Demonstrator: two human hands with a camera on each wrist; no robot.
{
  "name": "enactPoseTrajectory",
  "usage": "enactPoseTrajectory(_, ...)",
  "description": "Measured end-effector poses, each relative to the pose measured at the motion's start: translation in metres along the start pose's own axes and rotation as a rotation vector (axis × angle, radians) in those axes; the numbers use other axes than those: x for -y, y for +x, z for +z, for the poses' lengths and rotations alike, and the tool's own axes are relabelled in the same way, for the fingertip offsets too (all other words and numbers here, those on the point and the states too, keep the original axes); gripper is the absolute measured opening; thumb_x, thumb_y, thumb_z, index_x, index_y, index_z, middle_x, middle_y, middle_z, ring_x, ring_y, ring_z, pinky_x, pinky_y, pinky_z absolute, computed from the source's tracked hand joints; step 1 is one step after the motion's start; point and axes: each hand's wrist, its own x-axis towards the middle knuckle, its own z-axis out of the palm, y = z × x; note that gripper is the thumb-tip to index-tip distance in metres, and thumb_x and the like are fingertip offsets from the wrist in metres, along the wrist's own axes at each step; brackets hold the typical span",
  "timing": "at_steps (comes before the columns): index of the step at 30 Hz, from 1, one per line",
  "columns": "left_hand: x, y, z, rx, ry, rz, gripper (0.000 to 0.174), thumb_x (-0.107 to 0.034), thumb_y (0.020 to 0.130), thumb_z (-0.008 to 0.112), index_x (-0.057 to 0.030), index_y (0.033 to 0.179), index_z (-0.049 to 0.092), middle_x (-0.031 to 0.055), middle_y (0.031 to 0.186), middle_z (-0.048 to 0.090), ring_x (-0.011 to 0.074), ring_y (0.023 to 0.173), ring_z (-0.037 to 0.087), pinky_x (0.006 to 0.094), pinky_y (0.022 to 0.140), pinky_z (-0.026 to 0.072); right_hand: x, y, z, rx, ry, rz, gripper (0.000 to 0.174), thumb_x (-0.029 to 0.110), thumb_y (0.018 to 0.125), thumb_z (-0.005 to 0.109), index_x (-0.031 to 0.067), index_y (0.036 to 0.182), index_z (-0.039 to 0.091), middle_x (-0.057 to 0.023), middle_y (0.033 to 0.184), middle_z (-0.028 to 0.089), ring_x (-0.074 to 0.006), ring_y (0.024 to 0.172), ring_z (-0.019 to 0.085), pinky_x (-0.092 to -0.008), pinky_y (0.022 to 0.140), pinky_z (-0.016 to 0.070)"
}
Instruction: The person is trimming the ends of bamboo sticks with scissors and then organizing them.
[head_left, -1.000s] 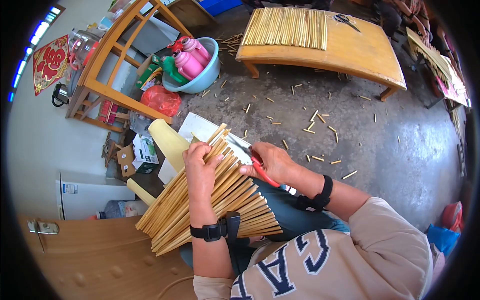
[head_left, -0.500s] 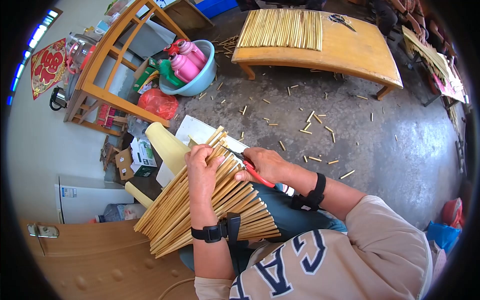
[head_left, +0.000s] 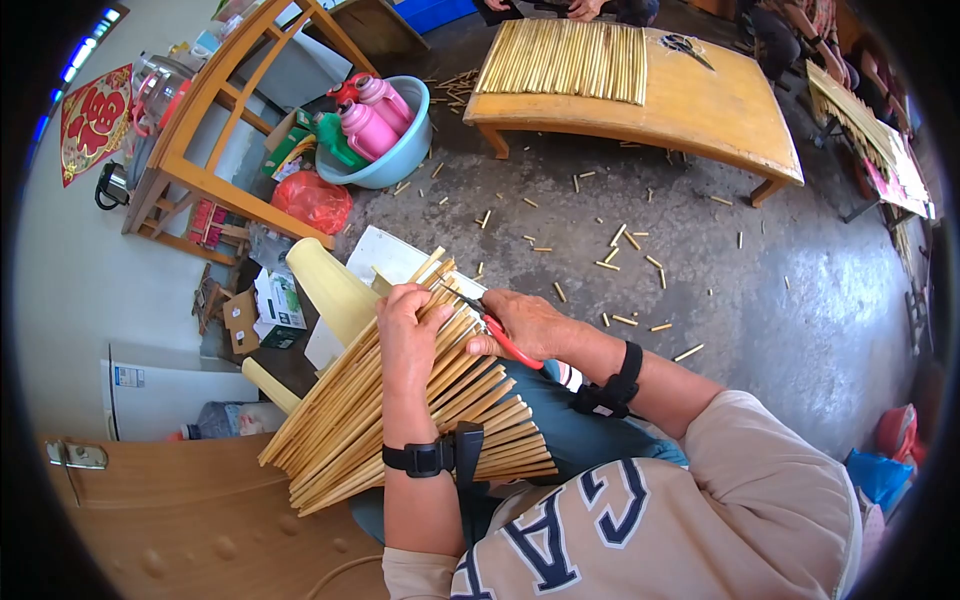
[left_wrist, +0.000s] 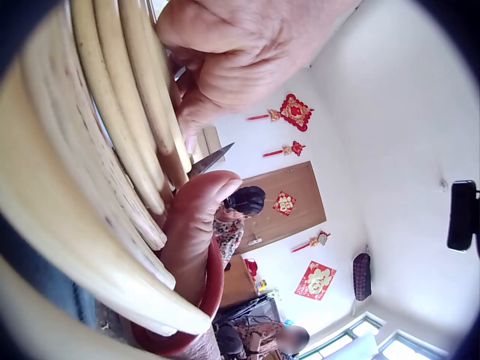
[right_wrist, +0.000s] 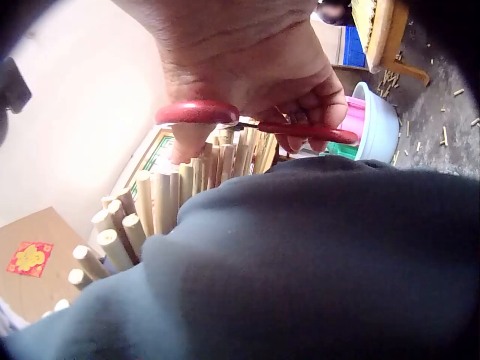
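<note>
The left hand [head_left: 405, 335] is gripping a fanned bundle of slim, straw-coloured sticks [head_left: 345, 425], its fingers clamping near the upper ends; the bundle is lying over the person's legs. Beside those ends, the right hand [head_left: 528, 326] is holding red-handled metal scissors [head_left: 513, 346], its fingers curling round the handles. The left wrist view is showing a pointed blade [left_wrist: 214, 159], which the right wrist view is hiding; that one is showing round stick ends [right_wrist: 109, 240] behind a dark blue-grey trouser leg [right_wrist: 315, 255]. Farther off, a light-blue plastic basin [head_left: 385, 172] is holding pink flasks [head_left: 368, 132]. Only the head view is showing a yellow-brown wooden counter [head_left: 720, 125] carrying a flat stick mat [head_left: 560, 60].
</note>
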Motion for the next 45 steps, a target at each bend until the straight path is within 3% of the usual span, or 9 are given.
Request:
enactPoseTrajectory(6, 0.000, 0.001, 0.005, -0.018, 0.003, -0.008, 0.018, -0.006, 0.067, 0.071, 0.0010, 0.079, 0.061, 0.0094, 0.096, 0.058, 0.0297, 0.093, 0.047, 0.0371, 0.085, 0.0389, -0.001, 0.000, 0.000, 0.024, 0.014, 0.013, 0.087, 0.078, 0.067, 0.048, -0.0050, 0.094, 0.053, -0.0241, 0.093, 0.056, -0.0376, 0.094, 0.055, -0.0427, 0.081, 0.0445)
enactPoseTrajectory(14, 0.000, -0.001, 0.010, -0.055, -0.021, 0.014, 0.018, -0.002, 0.064, 0.072, 0.0017, 0.078, 0.060, 0.0085, 0.095, 0.058, 0.0284, 0.093, 0.048, 0.0358, 0.084, 0.0410, -0.001, -0.004, 0.007, -0.022, 0.120, 0.081, 0.076, 0.072, 0.070, 0.052, -0.0040, 0.075, 0.058, -0.0197, 0.061, 0.057, -0.0347, 0.066, 0.060, -0.0417, 0.064, 0.0469)
enactPoseTrajectory(20, -0.002, 0.000, 0.008, -0.065, -0.068, -0.020, 0.017, -0.002, 0.065, 0.071, 0.0021, 0.078, 0.060, 0.0074, 0.095, 0.059, 0.0267, 0.093, 0.049, 0.0344, 0.082, 0.0421, -0.002, -0.008, 0.008, -0.046, 0.252, 0.154, 0.068, 0.064, 0.072, 0.059, -0.0038, 0.065, 0.058, -0.0175, 0.052, 0.052, -0.0300, 0.052, 0.055, -0.0384, 0.053, 0.0444)
enactPoseTrajectory(30, 0.001, -0.002, 0.002, -0.073, -0.083, -0.059, 0.012, -0.008, 0.077, 0.064, 0.0019, 0.082, 0.065, 0.0081, 0.094, 0.059, 0.0262, 0.092, 0.048, 0.0336, 0.081, 0.0418, -0.009, -0.014, 0.008, -0.107, 0.252, 0.111, 0.066, 0.063, 0.072, 0.060, -0.0029, 0.069, 0.060, -0.0157, 0.051, 0.052, -0.0260, 0.050, 0.055, -0.0371, 0.052, 0.0449)
enactPoseTrajectory(39, 0.000, -0.003, 0.002, -0.104, 0.030, 0.002, 0.009, -0.006, 0.076, 0.063, 0.0015, 0.080, 0.064, 0.0081, 0.094, 0.059, 0.0287, 0.090, 0.048, 0.0360, 0.080, 0.0420, -0.010, -0.013, 0.008, -0.090, 0.266, 0.089, 0.067, 0.065, 0.072, 0.058, -0.0016, 0.072, 0.061, -0.0156, 0.052, 0.054, -0.0271, 0.052, 0.057, -0.0364, 0.053, 0.0459)
enactPoseTrajectory(41, 0.003, -0.003, 0.008, -0.114, 0.076, 0.038, 0.007, -0.006, 0.076, 0.063, 0.0010, 0.079, 0.063, 0.0080, 0.094, 0.059, 0.0292, 0.090, 0.048, 0.0368, 0.080, 0.0417, -0.010, -0.010, 0.008, -0.081, 0.230, 0.054, 0.064, 0.060, 0.075, 0.060, -0.0035, 0.068, 0.057, -0.0136, 0.051, 0.050, -0.0215, 0.049, 0.052, -0.0354, 0.049, 0.0424)
enactPoseTrajectory(45, 0.001, -0.005, 0.013, -0.133, 0.128, 0.097, 0.004, -0.003, 0.075, 0.062, -0.0001, 0.077, 0.060, 0.0078, 0.093, 0.059, 0.0300, 0.088, 0.048, 0.0386, 0.081, 0.0408, -0.011, -0.004, 0.010, -0.103, 0.187, 0.032, 0.064, 0.061, 0.076, 0.058, -0.0030, 0.067, 0.056, -0.0143, 0.052, 0.050, -0.0228, 0.049, 0.051, -0.0358, 0.050, 0.0422)
